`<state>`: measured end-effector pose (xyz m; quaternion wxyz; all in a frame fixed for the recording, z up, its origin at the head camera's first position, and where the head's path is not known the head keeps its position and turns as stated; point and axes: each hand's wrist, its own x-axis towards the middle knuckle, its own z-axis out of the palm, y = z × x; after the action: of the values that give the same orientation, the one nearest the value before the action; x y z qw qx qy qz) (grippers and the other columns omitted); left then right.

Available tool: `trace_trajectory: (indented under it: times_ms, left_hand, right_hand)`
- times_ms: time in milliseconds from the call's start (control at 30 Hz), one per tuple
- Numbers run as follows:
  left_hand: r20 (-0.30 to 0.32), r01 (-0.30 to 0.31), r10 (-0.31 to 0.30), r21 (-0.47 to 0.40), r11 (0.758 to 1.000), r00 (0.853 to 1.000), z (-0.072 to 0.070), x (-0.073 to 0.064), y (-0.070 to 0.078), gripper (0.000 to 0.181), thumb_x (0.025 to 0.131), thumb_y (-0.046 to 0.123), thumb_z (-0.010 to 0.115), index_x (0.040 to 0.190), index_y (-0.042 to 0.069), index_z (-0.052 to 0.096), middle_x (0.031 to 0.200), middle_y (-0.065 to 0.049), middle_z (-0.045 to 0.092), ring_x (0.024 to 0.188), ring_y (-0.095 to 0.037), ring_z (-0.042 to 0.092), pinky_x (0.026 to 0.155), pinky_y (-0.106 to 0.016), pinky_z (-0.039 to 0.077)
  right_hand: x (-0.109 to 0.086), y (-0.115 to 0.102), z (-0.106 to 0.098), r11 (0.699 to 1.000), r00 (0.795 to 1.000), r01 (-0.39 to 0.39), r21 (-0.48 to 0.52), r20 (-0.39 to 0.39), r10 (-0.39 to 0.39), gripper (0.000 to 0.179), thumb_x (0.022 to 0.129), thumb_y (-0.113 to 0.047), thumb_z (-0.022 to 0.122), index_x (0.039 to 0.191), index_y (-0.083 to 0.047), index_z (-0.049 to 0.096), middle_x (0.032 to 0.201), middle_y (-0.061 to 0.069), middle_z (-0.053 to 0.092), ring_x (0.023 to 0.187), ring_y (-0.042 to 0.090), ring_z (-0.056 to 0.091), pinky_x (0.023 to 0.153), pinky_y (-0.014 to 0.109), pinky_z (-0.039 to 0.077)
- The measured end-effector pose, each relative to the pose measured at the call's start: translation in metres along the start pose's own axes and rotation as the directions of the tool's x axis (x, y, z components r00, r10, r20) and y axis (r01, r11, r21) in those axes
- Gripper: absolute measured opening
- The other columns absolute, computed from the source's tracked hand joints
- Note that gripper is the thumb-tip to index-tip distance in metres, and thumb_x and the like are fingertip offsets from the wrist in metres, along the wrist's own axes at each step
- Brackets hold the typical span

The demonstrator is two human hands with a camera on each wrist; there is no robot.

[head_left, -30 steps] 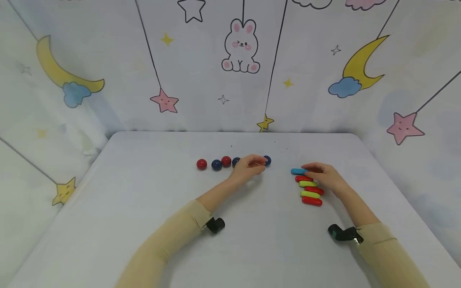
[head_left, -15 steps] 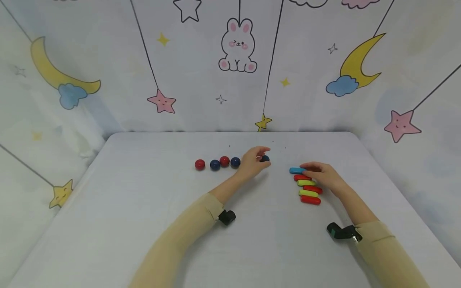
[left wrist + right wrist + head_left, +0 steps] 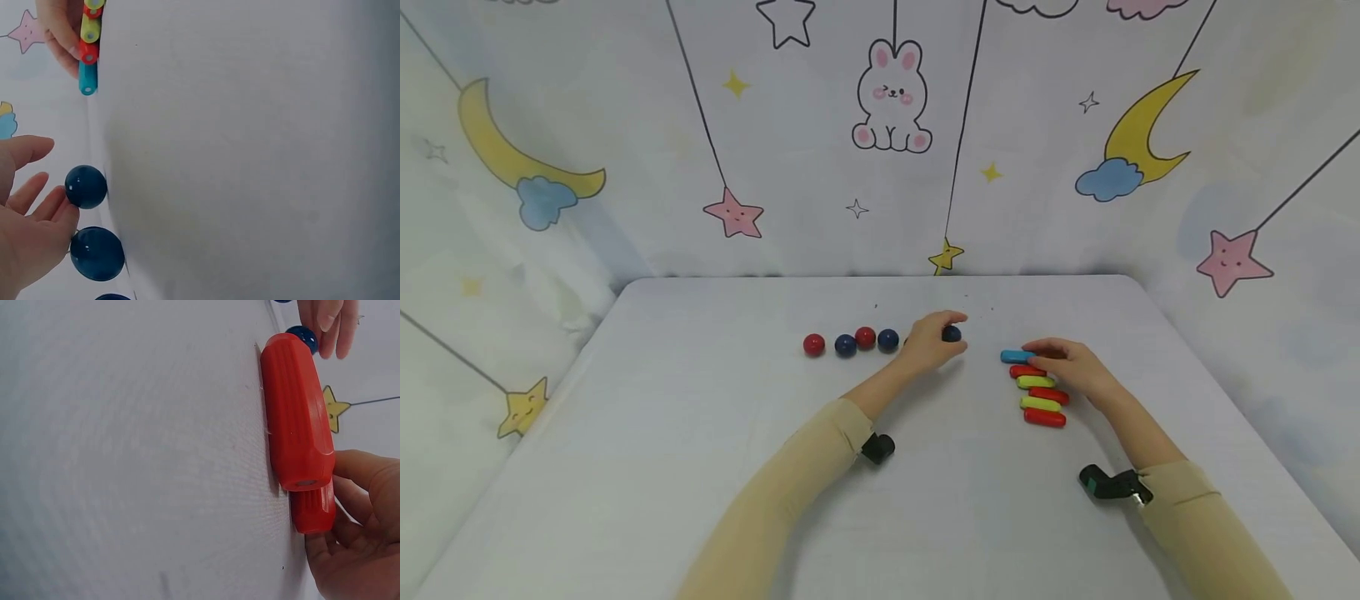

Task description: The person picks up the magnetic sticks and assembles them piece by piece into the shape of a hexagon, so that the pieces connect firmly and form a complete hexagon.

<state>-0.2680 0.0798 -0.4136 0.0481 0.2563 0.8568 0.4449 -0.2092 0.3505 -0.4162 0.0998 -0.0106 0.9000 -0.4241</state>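
My left hand (image 3: 931, 342) reaches around a dark blue ball (image 3: 951, 333) at the right end of a row. Its thumb and index finger are spread either side of the ball; other fingers lie right at it in the left wrist view. Another blue ball (image 3: 97, 254) sits beside that hand, mostly hidden from the head camera. My right hand (image 3: 1075, 367) pinches the right end of a blue plastic stick (image 3: 1015, 357) between thumb and fingers. Below it lie red sticks (image 3: 1045, 418) and yellow-green sticks (image 3: 1040, 403), side by side; a grooved red stick (image 3: 297, 412) fills the right wrist view.
Farther left in the row are a red ball (image 3: 814, 345), a blue ball (image 3: 846, 346), a second red ball (image 3: 865, 337) and another blue ball (image 3: 888, 340). The white table (image 3: 700, 467) ends at a printed curtain (image 3: 820, 150) behind.
My left hand has moved rightward along the row, and its thumb and fingers have spread around the last blue ball. My right hand has stayed at the blue stick.
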Motion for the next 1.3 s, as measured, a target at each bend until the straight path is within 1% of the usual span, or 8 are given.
trace_trajectory:
  times_ms: [133,267,433,700,933,1133,1300]
  left_hand:
    - [0.04,-0.036,0.034,0.054,0.998,0.999,0.001,0.0,0.001,0.042,0.093,0.014,0.065,0.134,0.009,0.057,0.137,-0.007,0.056,0.132,-0.019,0.045,0.108,-0.028,0.033]
    - [0.072,-0.07,0.064,0.077,0.995,0.995,0.002,-0.003,0.003,0.039,0.093,0.012,0.065,0.131,0.006,0.059,0.134,-0.009,0.057,0.131,-0.02,0.046,0.109,-0.028,0.032]
    - [0.091,-0.087,0.078,0.094,0.992,0.993,0.002,-0.007,0.006,0.038,0.092,0.01,0.065,0.13,0.005,0.059,0.132,-0.009,0.058,0.13,-0.021,0.047,0.108,-0.028,0.032]
    - [0.124,-0.128,0.112,0.125,0.984,0.986,0.004,-0.008,0.007,0.033,0.092,0.009,0.065,0.125,0.006,0.063,0.129,-0.008,0.06,0.126,-0.02,0.05,0.106,-0.027,0.035]
    - [0.174,-0.12,0.094,0.145,0.982,0.98,0.004,-0.011,0.008,0.032,0.092,0.012,0.067,0.124,0.008,0.064,0.127,-0.007,0.061,0.123,-0.018,0.052,0.103,-0.024,0.038]
    - [0.235,-0.112,0.082,0.115,0.987,0.968,0.004,-0.015,0.005,0.033,0.092,0.016,0.069,0.124,0.009,0.065,0.126,-0.005,0.063,0.115,-0.016,0.056,0.096,-0.022,0.042]
    - [0.266,-0.104,0.082,0.072,0.992,0.961,0.001,-0.02,0.003,0.033,0.091,0.019,0.07,0.123,0.011,0.066,0.123,-0.003,0.064,0.106,-0.014,0.057,0.09,-0.02,0.043]
  right_hand:
    - [0.0,-0.002,0.0,1.0,1.0,-0.01,-0.003,-0.002,0.01,0.047,0.099,-0.034,0.057,0.135,-0.004,0.053,0.135,0.022,0.05,0.12,0.037,0.044,0.097,0.047,0.041]
    - [0.0,-0.003,0.001,1.0,1.0,-0.01,0.006,0.001,0.01,0.047,0.099,-0.033,0.058,0.136,-0.004,0.053,0.135,0.023,0.05,0.12,0.037,0.044,0.098,0.048,0.04]
    - [0.0,-0.003,0.002,1.0,1.0,0.0,0.014,0.005,0.0,0.048,0.099,-0.032,0.058,0.136,-0.003,0.053,0.135,0.024,0.05,0.12,0.037,0.045,0.098,0.049,0.041]
    - [0.0,-0.001,0.002,1.0,1.0,0.002,-0.006,-0.002,-0.003,0.048,0.099,-0.033,0.057,0.136,-0.003,0.053,0.135,0.024,0.049,0.12,0.038,0.045,0.097,0.049,0.041]
    - [0.001,0.0,0.003,1.0,1.0,-0.01,-0.015,-0.016,0.01,0.046,0.099,-0.033,0.057,0.134,-0.004,0.054,0.133,0.023,0.051,0.117,0.037,0.046,0.095,0.049,0.043]
    - [0.001,0.001,0.002,1.0,1.0,-0.012,-0.016,0.0,0.012,0.048,0.099,-0.034,0.057,0.136,-0.004,0.052,0.136,0.024,0.049,0.12,0.039,0.044,0.098,0.051,0.041]
    - [0.0,0.0,0.001,1.0,1.0,-0.011,-0.01,0.008,0.011,0.049,0.099,-0.034,0.056,0.137,-0.004,0.052,0.137,0.024,0.048,0.122,0.039,0.044,0.099,0.051,0.04]
